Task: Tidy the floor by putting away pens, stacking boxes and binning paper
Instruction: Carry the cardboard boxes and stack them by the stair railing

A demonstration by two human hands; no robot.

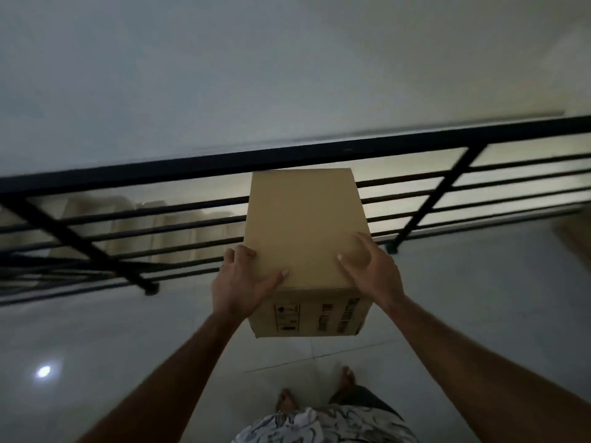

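Patterned shirt hem (323, 425) sits closest to cam at bottom edge, w/ two bare feet (347, 377) just beyond it on the pale tiled floor (479, 314). Both bare forearms reach fwd from the lower corners.

Cardboard box (303, 228) is held up off the floor between the two hands, in front of the black railing (192, 167). Left hand (243, 282) grips the box's near-left corner: thumb lies flat across the top face, fingers curl over the left edge and down the side. Right hand (372, 270) is on the near-right corner, thumb & fingers spread on the top face, palm wrapping the right edge. So the grip sits at the near end only; most of the box sticks out past the hands, far end overlapping the railing bars. Box looks closed, top face plain. Near side face carries printed handling symbols and a barcode-type label, too blurred to read.

Hard to make out: box underside and far side are hidden. Left fingertips are out of sight behind the box edge. Whole shot is dim & motion-blurred. Steps (153, 228) show faintly through the railing at left. A brown shape at the right edge (575, 238) is cut off, can't tell what it is. Bright light reflection (43, 371) on floor lower left.
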